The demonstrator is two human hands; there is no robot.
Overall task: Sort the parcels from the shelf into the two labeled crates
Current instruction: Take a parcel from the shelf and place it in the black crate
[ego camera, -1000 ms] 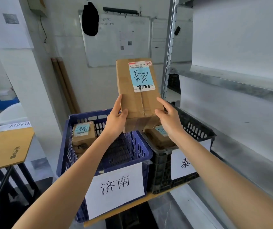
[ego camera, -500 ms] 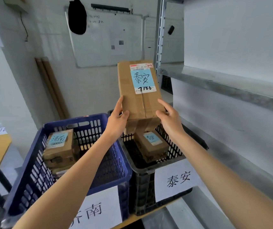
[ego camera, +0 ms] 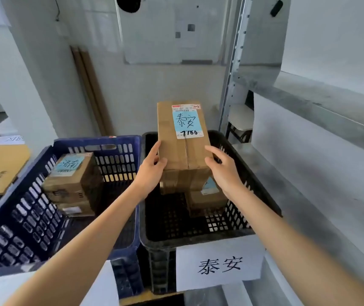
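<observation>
I see both forearms reaching forward, roughly level with each other. My left hand (ego camera: 152,166) grips the left edge of the long brown cardboard parcel (ego camera: 183,151), thumb lying on its upper face and fingers wrapped behind. My right hand (ego camera: 223,171) clasps the right edge in the same way, though its fingers are blurred. The 2 hands clamp the parcel near its lower end.

The parcel is held in the air over the black plastic lattice crate (ego camera: 262,195), which carries a white paper sign (ego camera: 219,265). Its long axis runs away from me, with the far end tipped up. The blue-labelled face looks at the camera, its writing upright. Its near end hangs above a smaller brown cardboard box (ego camera: 207,200) inside that crate. The blue plastic lattice crate (ego camera: 119,155) stands just to the left, touching the black one.
</observation>
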